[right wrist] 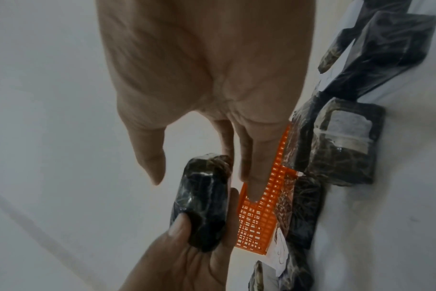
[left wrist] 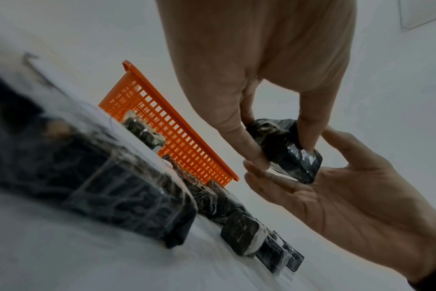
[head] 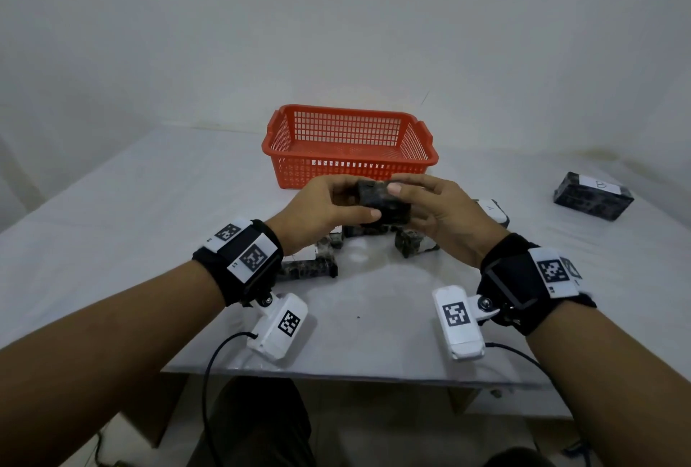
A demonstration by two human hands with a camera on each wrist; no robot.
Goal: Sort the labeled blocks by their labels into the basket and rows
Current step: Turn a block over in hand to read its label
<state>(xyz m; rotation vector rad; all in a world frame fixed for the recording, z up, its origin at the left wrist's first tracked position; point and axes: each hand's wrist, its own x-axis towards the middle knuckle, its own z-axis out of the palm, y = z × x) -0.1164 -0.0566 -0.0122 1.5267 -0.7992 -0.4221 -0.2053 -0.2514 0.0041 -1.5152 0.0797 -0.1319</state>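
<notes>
Head view: the left hand (head: 321, 210) and right hand (head: 439, 212) meet above the white table (head: 112, 223), just in front of the orange basket (head: 349, 147). The left thumb and fingers pinch a black wrapped block (head: 381, 205); the right fingers reach loosely around its far end. More blocks (head: 310, 266) lie beneath; one labeled block (head: 592, 195) sits far right.
</notes>
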